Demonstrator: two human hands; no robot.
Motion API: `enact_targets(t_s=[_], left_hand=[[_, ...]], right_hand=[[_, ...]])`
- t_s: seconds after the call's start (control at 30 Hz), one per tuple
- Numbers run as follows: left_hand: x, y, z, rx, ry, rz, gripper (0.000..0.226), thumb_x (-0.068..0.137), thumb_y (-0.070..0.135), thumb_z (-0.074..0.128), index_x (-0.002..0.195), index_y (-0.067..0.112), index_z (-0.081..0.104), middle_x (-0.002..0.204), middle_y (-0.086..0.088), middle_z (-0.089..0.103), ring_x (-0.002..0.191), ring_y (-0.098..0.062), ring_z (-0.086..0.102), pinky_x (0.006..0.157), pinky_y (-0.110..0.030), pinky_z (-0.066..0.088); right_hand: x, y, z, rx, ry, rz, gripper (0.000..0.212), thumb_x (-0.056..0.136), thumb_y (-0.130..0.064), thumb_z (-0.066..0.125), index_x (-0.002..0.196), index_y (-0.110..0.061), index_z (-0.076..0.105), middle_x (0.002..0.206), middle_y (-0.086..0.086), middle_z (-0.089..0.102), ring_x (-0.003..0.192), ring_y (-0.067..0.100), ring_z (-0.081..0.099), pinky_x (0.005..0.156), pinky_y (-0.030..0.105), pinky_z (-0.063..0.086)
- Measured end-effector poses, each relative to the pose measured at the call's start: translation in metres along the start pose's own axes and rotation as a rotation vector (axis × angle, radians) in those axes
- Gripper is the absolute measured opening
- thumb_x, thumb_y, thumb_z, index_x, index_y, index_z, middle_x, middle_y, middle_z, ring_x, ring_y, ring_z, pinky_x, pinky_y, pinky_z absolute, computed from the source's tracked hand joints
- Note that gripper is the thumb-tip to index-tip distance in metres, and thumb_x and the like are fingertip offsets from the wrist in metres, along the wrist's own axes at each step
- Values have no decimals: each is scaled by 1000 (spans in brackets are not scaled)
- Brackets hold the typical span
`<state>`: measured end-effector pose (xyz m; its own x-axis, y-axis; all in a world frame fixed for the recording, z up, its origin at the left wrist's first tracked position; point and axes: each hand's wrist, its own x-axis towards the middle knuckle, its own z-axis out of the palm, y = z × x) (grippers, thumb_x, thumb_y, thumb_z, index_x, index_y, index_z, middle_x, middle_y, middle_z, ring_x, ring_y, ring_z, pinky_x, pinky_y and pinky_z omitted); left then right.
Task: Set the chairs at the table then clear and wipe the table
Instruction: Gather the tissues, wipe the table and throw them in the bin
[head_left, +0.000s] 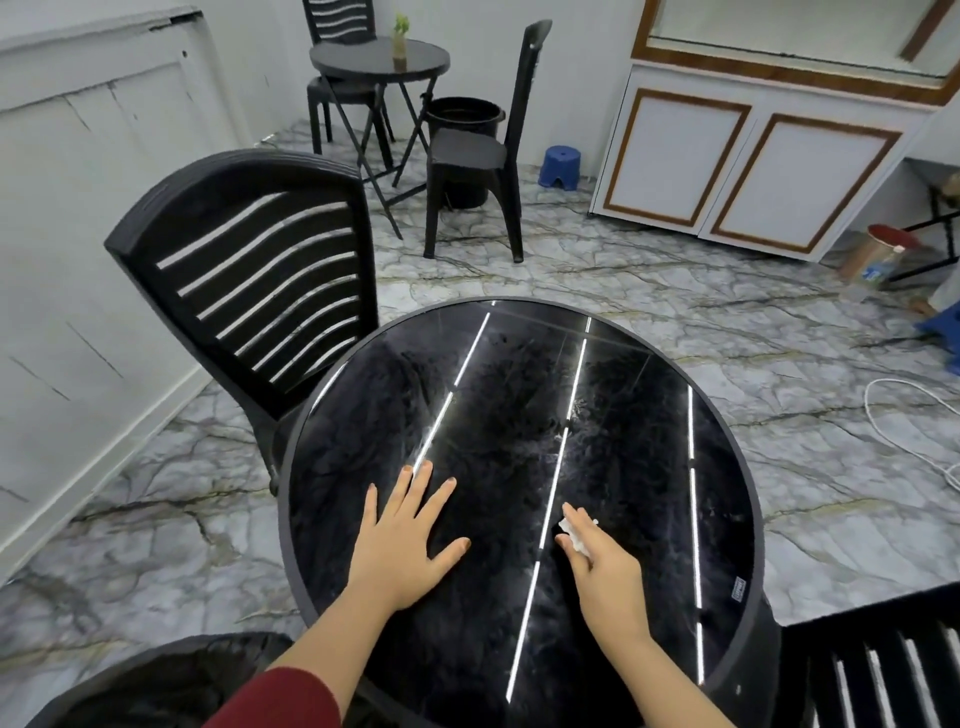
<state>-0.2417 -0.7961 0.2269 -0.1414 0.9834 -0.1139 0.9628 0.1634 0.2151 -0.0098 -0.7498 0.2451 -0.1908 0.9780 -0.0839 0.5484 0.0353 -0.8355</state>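
Table: round glossy black marble-pattern table (519, 395), far rim facing open marble floor (675, 322).
Chairs: black slatted plastic chair (260, 270) close against the left rim; another slatted chair back (883, 670) at the near right.
Left hand (410, 535): flat, fingers spread, palm pressing the tabletop.
Right hand (602, 561): fingers extended, pressing a small crumpled white tissue (574, 532) onto the top, near the front.
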Motion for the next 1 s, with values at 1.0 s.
enact_targets(t_s=[1.0], left_hand=[[-373, -131, -1, -313, 301, -1098, 91, 71, 79, 11, 148, 31, 11, 157, 11, 2, 144, -10, -3, 116, -40, -2]], right_hand=[[-178, -156, 278, -293, -1013, -732, 32, 93, -17, 52, 125, -15, 58, 125, 3, 63, 112, 13, 59, 89, 9, 34]])
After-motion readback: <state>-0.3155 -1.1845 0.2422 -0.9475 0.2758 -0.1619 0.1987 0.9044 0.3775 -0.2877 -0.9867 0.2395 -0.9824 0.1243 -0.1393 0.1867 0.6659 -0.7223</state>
